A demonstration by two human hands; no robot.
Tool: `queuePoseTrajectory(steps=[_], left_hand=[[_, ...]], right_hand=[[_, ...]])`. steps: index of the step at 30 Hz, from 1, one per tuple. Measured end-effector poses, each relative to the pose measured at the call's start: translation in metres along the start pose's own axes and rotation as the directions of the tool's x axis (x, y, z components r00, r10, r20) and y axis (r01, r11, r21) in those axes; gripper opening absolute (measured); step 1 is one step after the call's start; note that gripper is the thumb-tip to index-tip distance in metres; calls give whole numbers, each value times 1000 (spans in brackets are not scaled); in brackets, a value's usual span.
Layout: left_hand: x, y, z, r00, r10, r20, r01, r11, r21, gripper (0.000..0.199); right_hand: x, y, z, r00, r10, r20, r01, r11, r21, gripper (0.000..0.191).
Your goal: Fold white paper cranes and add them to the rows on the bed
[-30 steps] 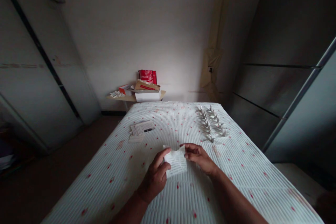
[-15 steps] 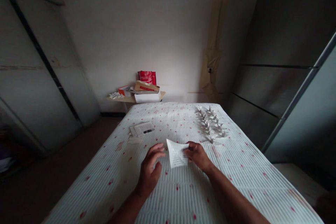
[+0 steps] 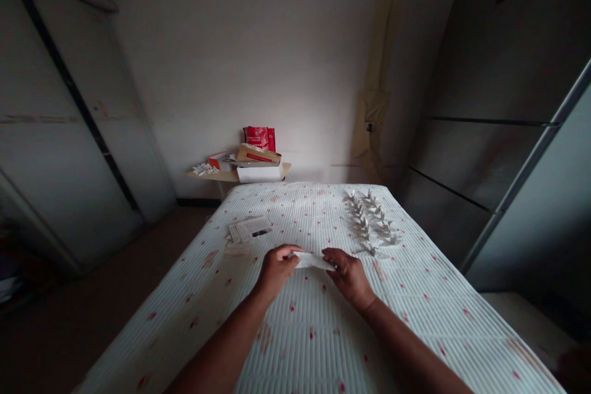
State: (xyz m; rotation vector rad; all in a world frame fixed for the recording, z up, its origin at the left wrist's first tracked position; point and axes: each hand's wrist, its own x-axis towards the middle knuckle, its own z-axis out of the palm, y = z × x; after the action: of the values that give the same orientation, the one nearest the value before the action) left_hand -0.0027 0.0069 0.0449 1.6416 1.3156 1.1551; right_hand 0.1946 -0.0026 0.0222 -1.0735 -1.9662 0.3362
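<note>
A small printed sheet of paper (image 3: 314, 260) is stretched between my two hands above the bed, seen as a narrow, slightly sagging strip. My left hand (image 3: 278, 268) pinches its left end between thumb and fingers. At the right end, my right hand (image 3: 345, 271) is closed on the paper too. Beyond my left hand lies a loose stack of printed paper sheets (image 3: 250, 229), one with a dark picture on it. Several folded paper cranes (image 3: 369, 221) stand in rows past my right hand.
The bed has a pale ribbed cover (image 3: 295, 345) with red spots. Past its far edge, a small table (image 3: 226, 176) holds a white box (image 3: 259, 173), a red bag (image 3: 260, 137) and small white folded pieces (image 3: 204, 168). Cabinets (image 3: 480, 154) rise on the right.
My left hand has come to the paper and gripped its left end. The sheet, earlier upright and facing me in my right hand, now shows as a narrow strip.
</note>
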Motion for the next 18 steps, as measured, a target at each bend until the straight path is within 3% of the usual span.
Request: queuePoseTrajectory(steps=[3,5,7,13,18], left_hand=[[-7,-4,-1,970,241,6,-241,970,35,28],[-14,-11,-1,909,414,43,-416,899,137,29],[-22,-20,-1,861,494,121,-509,826,243,37],[-45,-37,1,798,517,311,-603,666,440,47],[-54,-38,-1,766,515,385,-641,574,509,43]], right_hand=[[-8,1,-3,996,-79,43,82,995,-61,39],[-14,1,-5,991,-107,82,117,986,-121,33],[-20,1,-7,983,-132,130,156,968,-197,26],[-32,0,-11,921,-241,307,337,888,-313,27],[-36,-7,-15,887,-256,383,383,872,-304,29]])
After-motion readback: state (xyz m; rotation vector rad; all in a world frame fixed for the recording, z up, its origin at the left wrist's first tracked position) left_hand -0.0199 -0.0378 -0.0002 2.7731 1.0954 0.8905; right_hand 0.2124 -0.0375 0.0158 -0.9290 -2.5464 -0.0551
